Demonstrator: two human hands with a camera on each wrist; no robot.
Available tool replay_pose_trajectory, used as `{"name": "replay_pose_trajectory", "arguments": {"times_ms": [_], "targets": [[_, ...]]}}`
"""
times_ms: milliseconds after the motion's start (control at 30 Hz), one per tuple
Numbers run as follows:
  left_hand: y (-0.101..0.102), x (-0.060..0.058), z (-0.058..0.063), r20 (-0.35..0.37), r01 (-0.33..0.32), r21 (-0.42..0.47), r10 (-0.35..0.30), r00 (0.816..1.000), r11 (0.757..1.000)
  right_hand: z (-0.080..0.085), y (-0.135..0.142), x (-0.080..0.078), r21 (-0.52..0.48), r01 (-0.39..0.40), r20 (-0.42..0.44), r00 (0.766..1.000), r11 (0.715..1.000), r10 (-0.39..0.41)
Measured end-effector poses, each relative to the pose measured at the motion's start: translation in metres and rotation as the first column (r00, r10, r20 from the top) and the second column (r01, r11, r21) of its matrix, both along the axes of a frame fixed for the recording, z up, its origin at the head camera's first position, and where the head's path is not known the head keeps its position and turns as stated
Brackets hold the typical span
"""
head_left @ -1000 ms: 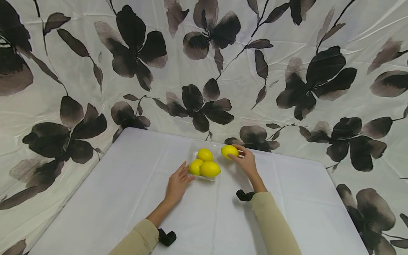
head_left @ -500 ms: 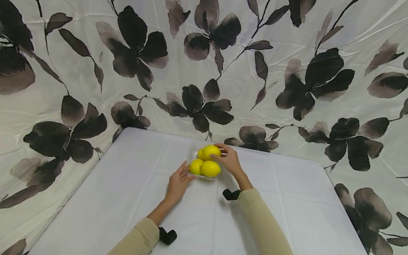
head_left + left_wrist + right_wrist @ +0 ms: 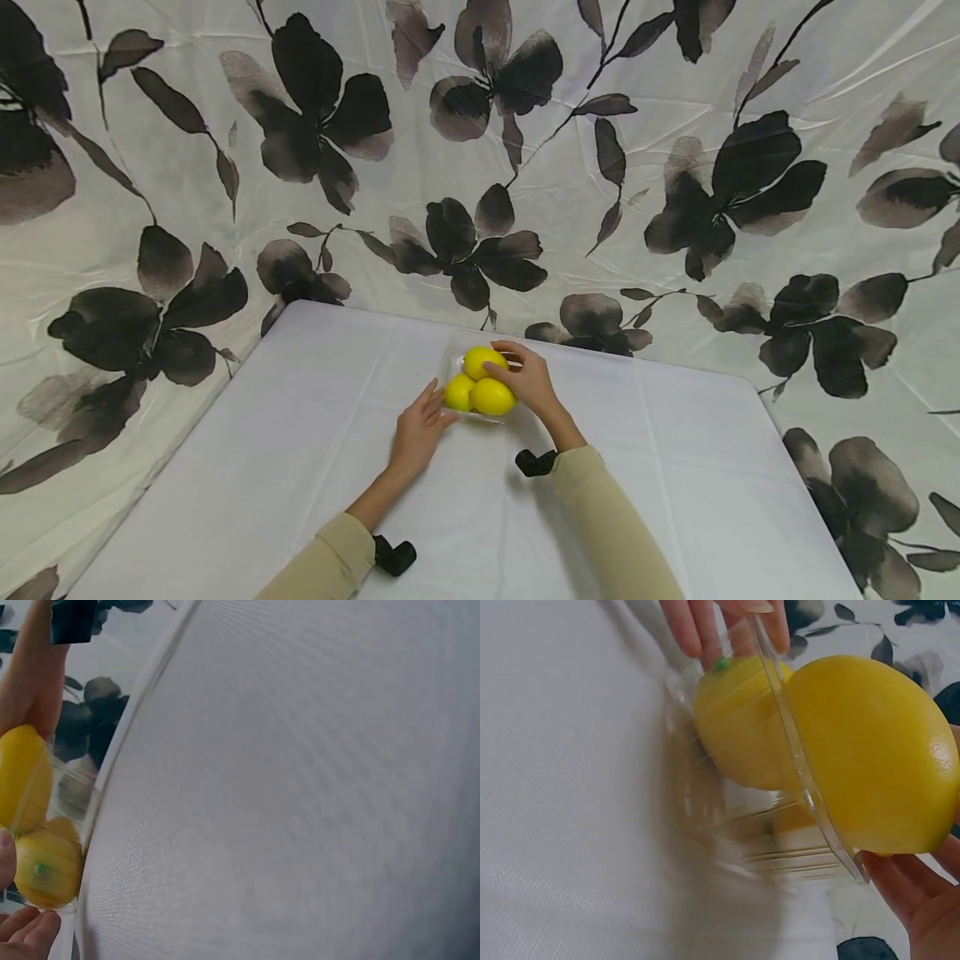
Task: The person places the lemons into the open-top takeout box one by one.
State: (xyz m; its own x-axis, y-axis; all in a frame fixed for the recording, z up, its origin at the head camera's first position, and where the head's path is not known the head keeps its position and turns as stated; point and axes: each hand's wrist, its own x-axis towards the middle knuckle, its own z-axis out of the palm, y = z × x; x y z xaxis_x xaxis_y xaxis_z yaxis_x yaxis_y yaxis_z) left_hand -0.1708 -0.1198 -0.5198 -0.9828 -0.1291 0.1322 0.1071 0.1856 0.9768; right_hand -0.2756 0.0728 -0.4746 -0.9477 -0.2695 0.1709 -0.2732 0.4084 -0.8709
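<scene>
In the head view a clear plastic container (image 3: 482, 417) stands near the table's far edge with yellow lemons in it. Two lie at the front, a left lemon (image 3: 458, 392) and a right lemon (image 3: 492, 397). My right hand (image 3: 531, 382) grips another lemon (image 3: 483, 362) over the back of the container; it covers the lemon beneath it. My left hand (image 3: 418, 429) holds the container's front left corner, thumb at the front and fingers along the left side. The right wrist view shows the container's rim (image 3: 795, 750) and a large lemon (image 3: 870, 750) close up.
A white cloth covers the table (image 3: 315, 400). Behind it hangs a white floral sheet (image 3: 585, 225). Black wrist mounts sit at the left wrist (image 3: 394, 557) and right wrist (image 3: 536, 463), below tan sleeves.
My right hand has carried its lemon leftward from beside the container, then lowered it over the lemon at the back. The left hand has stayed at the container's corner.
</scene>
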Motion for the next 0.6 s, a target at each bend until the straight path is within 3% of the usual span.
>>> {"name": "replay_pose_trajectory", "arguments": {"times_ms": [467, 600], "targets": [[-0.003, -0.004, 0.007, -0.020, -0.022, -0.059, 0.021, 1.000, 0.998, 0.009, 0.012, 0.002, -0.018, 0.024, -0.030, 0.999, 1.000, -0.025], [-0.007, -0.005, 0.011, 0.008, -0.008, -0.130, 0.009, 1.000, 0.991, 0.009, 0.017, 0.003, 0.016, 0.013, -0.061, 0.998, 1.000, -0.012]]}}
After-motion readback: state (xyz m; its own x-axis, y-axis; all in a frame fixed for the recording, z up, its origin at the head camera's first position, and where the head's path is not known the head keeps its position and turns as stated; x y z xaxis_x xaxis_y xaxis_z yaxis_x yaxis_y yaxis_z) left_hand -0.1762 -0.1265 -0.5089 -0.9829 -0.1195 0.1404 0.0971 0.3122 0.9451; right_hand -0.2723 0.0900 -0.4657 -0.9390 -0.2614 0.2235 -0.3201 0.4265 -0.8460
